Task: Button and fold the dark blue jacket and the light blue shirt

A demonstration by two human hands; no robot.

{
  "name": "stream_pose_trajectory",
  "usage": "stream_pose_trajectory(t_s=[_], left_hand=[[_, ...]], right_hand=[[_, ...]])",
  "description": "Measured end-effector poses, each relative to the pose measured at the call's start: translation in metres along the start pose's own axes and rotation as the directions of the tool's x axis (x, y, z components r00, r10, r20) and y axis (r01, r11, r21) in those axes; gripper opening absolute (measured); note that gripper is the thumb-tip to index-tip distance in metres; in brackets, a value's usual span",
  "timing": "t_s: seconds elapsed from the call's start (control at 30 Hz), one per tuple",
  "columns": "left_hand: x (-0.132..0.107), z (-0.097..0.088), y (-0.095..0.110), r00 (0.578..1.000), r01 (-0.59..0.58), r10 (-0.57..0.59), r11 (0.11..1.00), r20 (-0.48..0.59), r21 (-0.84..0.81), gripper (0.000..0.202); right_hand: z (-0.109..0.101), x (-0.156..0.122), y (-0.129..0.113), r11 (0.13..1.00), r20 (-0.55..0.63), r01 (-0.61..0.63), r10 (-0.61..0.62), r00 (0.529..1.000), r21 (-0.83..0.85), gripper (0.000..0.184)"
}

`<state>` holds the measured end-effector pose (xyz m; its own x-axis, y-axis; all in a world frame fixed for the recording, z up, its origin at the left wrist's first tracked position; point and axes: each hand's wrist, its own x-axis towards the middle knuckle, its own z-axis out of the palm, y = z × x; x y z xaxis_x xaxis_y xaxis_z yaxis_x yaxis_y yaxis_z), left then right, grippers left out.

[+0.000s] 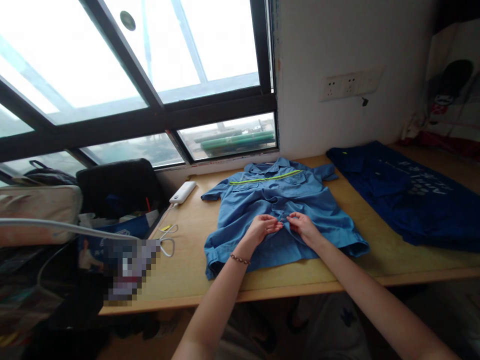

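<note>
A blue short-sleeved work shirt [247, 205] lies front up on the wooden table, its collar toward the wall. A yellow-green stripe crosses its chest above two pockets. My left hand [263, 227] pinches the front placket low on the shirt, fingers pressed together. Close beside it, my right hand [302, 228] pinches the other side of the placket. The cloth between them is lifted and wrinkled. Whether a button sits between the fingertips is too small to tell. A beaded bracelet [240, 258] circles my left wrist.
Dark blue folded clothing [423, 200] with white print lies at the table's right. A white power bank [183, 192] with a cable rests at the left near the window. Bags and a black chair back [120, 185] stand left of the table [180, 270]. Sockets [350, 85] are on the wall.
</note>
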<state>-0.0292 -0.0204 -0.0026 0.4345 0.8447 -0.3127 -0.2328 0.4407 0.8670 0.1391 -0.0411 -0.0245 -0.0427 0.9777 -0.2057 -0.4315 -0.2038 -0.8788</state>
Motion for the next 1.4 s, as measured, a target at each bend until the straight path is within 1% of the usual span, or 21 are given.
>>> stream_pose_trajectory(t_s=[0.27,0.4,0.67,0.83,1.4], left_hand=[[-0.0004,0.001,-0.0004,0.999,-0.025,0.026,0.999,-0.024,0.021,0.015],[-0.0012,0.0024,0.0007,0.999,-0.025,0.027,0.999,-0.043,0.046,0.016],[-0.0013,0.001,-0.0013,0.998,-0.06,0.062,0.996,-0.032,0.065,0.021],[-0.0007,0.001,-0.002,0.997,-0.057,0.062,0.993,-0.046,0.099,0.022],[0.0012,-0.0029,-0.0041,0.998,-0.061,0.059,0.994,0.02,0.096,0.023]], right_hand=[[0.0023,-0.0043,-0.0052,0.996,0.014,-0.053,0.052,0.999,0.072,0.032],[0.0006,-0.0046,-0.0065,0.995,0.014,-0.071,0.07,0.997,0.064,0.029],[-0.0018,-0.0042,-0.0063,0.994,0.012,-0.083,0.083,0.996,0.065,0.025],[-0.0023,-0.0035,-0.0056,0.996,-0.013,-0.077,0.078,0.997,0.045,0.023],[-0.0028,-0.0035,-0.0025,0.998,-0.025,-0.063,0.063,0.998,0.014,0.023]])
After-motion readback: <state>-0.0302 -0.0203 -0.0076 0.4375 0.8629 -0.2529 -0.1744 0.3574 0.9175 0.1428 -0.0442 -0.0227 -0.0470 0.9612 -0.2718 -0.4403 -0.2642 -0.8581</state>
